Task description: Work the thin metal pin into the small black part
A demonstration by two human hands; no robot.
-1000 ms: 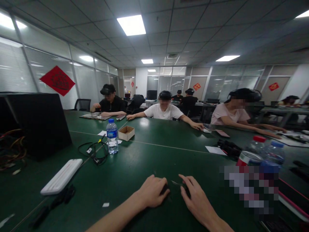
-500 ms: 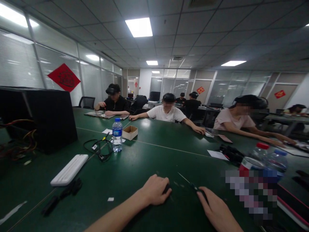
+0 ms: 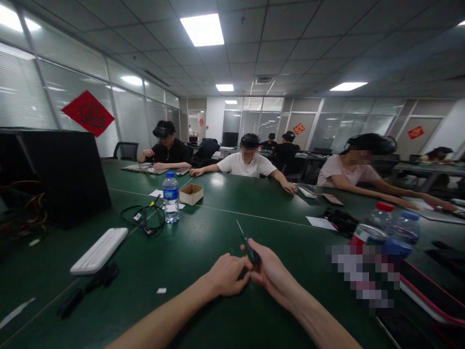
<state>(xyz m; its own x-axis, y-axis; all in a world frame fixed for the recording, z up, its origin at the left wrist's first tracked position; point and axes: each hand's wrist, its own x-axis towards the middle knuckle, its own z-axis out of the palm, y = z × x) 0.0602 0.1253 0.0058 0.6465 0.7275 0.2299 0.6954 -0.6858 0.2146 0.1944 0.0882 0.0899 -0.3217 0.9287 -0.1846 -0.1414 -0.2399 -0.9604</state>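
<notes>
My right hand (image 3: pixel 271 271) is closed around the dark handle of a screwdriver-like tool (image 3: pixel 252 251), whose thin metal shaft points up and forward. Right beside it, my left hand (image 3: pixel 228 274) rests low over the green table (image 3: pixel 174 261), its fingers curled and meeting the right hand's fingertips. Whatever the left fingers hold is too hidden to name. A small white scrap (image 3: pixel 162 291) lies to the left of the left forearm.
A water bottle (image 3: pixel 171 198), an open box (image 3: pixel 191 194) and a black cable (image 3: pixel 148 230) stand ahead-left. Nearer are a white case (image 3: pixel 99 251) and a black computer case (image 3: pixel 65 177). Bottles (image 3: pixel 403 232) stand right. People sit across the table.
My right hand has moved left to meet my left hand, and the tool's shaft now points more upright. The dark thing seen at my left fingertips no longer shows. The view has shifted slightly.
</notes>
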